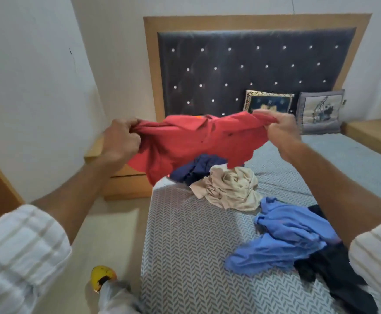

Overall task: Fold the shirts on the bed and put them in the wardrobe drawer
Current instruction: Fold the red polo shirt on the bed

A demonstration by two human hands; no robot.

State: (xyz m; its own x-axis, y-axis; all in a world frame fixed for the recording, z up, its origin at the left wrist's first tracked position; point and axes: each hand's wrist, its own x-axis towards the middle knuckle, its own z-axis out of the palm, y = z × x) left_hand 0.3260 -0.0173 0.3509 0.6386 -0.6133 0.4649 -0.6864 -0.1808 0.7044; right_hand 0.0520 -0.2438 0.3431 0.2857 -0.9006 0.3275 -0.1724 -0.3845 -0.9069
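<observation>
A red collared shirt (191,141) hangs in the air above the bed's left edge, stretched between both hands. My left hand (120,140) grips its left end and my right hand (280,126) grips its right end. Below it on the bed (185,245) lie crumpled shirts: a navy one (196,167), a beige one (230,188), a light blue one (287,239) and a black one (334,273) at the lower right. No wardrobe drawer is in sight.
A dark tufted headboard (241,69) with two cushions (269,102) stands at the far end. A wooden bedside table (126,180) sits left of the bed, another (373,132) at the right. Floor runs along the bed's left side, with my yellow slipper (102,276).
</observation>
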